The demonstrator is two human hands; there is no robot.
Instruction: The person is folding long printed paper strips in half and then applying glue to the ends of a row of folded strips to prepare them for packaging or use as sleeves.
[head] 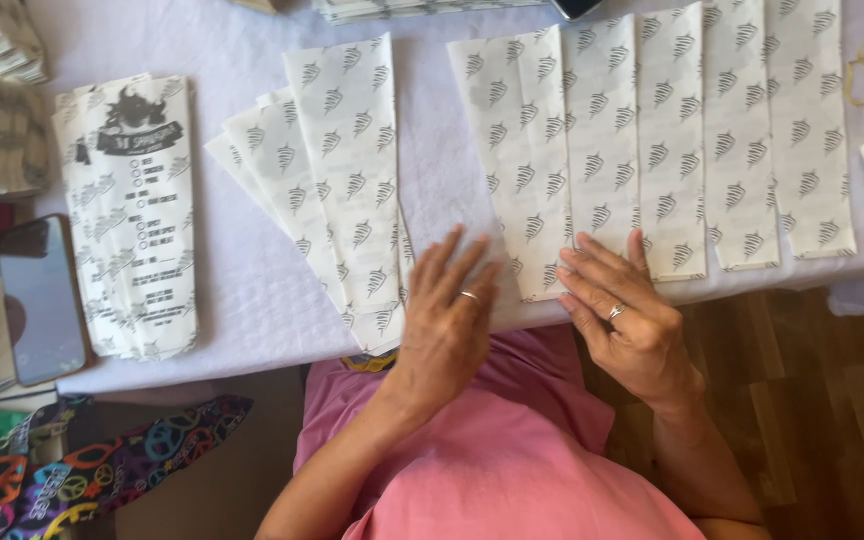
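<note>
Paper bags (652, 140) printed with small leaf marks are lying in an overlapping row of about six on the white tablecloth (242, 300). The right hand (622, 315) is pressing flat and open on the row's nearest bag; the left hand (447, 310) is hovering open, gripping nothing. Three more bags (342, 170) are fanning leftward, beside one stack of printed bags (132, 210) and one phone (40, 300).

Your row of white paper bags (652, 140), printed with small grey leaf marks, lies flat and overlapping, lower ends at the counter's near edge.
</note>
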